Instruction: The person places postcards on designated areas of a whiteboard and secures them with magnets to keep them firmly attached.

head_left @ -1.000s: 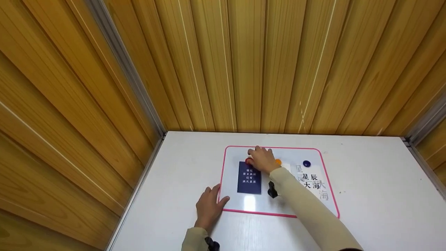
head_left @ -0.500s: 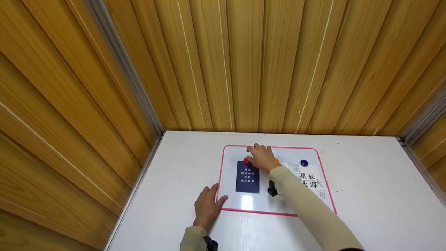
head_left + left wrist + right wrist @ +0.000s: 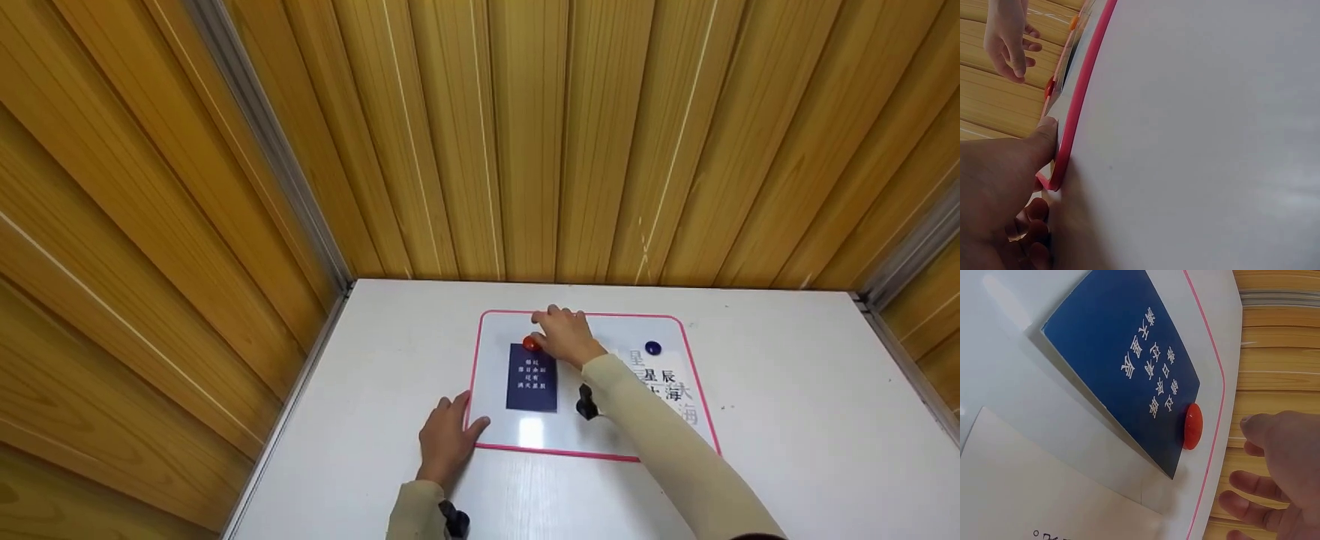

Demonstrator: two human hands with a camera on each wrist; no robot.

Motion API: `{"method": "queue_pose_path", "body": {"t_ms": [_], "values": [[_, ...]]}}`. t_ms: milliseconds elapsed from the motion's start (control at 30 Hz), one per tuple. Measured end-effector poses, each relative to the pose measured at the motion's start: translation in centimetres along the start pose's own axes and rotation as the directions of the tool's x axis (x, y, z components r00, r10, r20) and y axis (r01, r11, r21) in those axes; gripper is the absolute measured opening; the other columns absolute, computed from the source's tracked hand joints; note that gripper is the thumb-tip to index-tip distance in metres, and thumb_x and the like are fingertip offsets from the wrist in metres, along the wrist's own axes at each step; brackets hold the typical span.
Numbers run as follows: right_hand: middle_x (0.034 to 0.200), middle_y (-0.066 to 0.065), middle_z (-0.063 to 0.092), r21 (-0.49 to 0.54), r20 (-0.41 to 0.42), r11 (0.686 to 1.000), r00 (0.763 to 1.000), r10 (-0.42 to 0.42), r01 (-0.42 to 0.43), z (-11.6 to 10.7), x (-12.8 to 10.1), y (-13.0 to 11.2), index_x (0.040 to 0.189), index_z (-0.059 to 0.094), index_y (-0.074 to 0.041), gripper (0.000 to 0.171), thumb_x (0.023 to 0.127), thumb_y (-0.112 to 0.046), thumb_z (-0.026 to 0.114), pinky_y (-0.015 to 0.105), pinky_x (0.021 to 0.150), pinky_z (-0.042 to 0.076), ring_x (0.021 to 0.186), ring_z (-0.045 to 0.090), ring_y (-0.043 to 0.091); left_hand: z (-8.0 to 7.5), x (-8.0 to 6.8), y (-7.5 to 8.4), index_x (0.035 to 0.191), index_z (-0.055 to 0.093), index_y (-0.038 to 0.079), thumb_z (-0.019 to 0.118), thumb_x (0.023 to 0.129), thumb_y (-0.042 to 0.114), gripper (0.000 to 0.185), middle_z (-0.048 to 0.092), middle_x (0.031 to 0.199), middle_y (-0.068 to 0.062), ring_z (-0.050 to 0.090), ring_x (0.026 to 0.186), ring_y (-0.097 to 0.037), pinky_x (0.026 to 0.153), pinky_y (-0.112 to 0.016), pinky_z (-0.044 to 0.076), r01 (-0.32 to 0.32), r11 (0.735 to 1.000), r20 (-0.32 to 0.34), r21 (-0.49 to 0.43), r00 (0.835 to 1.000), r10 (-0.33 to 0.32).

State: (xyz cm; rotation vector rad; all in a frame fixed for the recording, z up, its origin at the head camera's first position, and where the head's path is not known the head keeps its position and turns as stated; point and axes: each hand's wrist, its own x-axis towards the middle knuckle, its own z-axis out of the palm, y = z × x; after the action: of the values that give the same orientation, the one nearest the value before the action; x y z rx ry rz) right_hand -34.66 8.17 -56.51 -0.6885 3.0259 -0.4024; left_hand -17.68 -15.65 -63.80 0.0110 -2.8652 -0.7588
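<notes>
A whiteboard with a pink rim lies on the table. My left hand holds its near left corner, thumb on the face and fingers along the side. A red round magnet sits at the top edge of a dark blue card with white characters. Beside it is my right hand, fingers loosely spread; the right wrist view shows a gap between hand and magnet. A white card lies beside the blue one, mostly hidden from the head view by the right arm.
At the board's right, a dark blue magnet sits above a white card with black and grey characters. An orange magnet shows in the left wrist view. Wood-panelled walls stand behind and left of the white table.
My right thumb has drawn off the red magnet, which shows more fully now. The orange magnet has gone behind the right hand in the head view. My left hand stays at the corner.
</notes>
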Motion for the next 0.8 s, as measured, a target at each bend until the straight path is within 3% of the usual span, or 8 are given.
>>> {"method": "queue_pose_path", "body": {"t_ms": [333,567,800], "values": [[0.117,0.017,0.068,0.008,-0.001,1.0,1.0,0.004,-0.004,0.14,-0.36,-0.04,0.127,0.07,-0.009,0.033,0.1,-0.028,0.069,0.061,0.094,0.046,0.104,0.065,0.037,0.06,-0.26,-0.43,0.136,0.064,0.008,0.08,0.088,0.041,0.06,0.059,0.095,-0.005,0.052,0.077,-0.017,0.074,-0.043,0.051,0.001,1.0,-0.011,-0.007,1.0,-0.001],[0.113,0.017,0.068,-0.011,-0.05,1.0,0.999,-0.011,0.011,0.28,-0.64,0.13,0.123,0.071,-0.011,0.03,0.098,-0.027,0.071,0.06,0.089,0.047,0.1,0.065,0.038,0.26,-0.14,-0.7,0.135,0.064,0.008,0.08,0.087,0.043,0.062,0.058,0.092,-0.005,0.05,0.074,-0.017,0.07,-0.042,0.05,-0.014,1.0,-0.025,0.025,1.0,0.015],[0.117,0.015,0.067,-0.006,-0.016,1.0,1.0,0.006,-0.007,0.26,-0.64,0.15,0.128,0.07,-0.012,0.033,0.1,-0.029,0.069,0.059,0.093,0.046,0.104,0.064,0.036,0.35,-0.18,-0.67,0.137,0.063,0.009,0.08,0.087,0.043,0.062,0.058,0.093,-0.004,0.048,0.075,-0.017,0.071,-0.042,0.049,-0.004,1.0,-0.014,0.015,1.0,0.004]]}}
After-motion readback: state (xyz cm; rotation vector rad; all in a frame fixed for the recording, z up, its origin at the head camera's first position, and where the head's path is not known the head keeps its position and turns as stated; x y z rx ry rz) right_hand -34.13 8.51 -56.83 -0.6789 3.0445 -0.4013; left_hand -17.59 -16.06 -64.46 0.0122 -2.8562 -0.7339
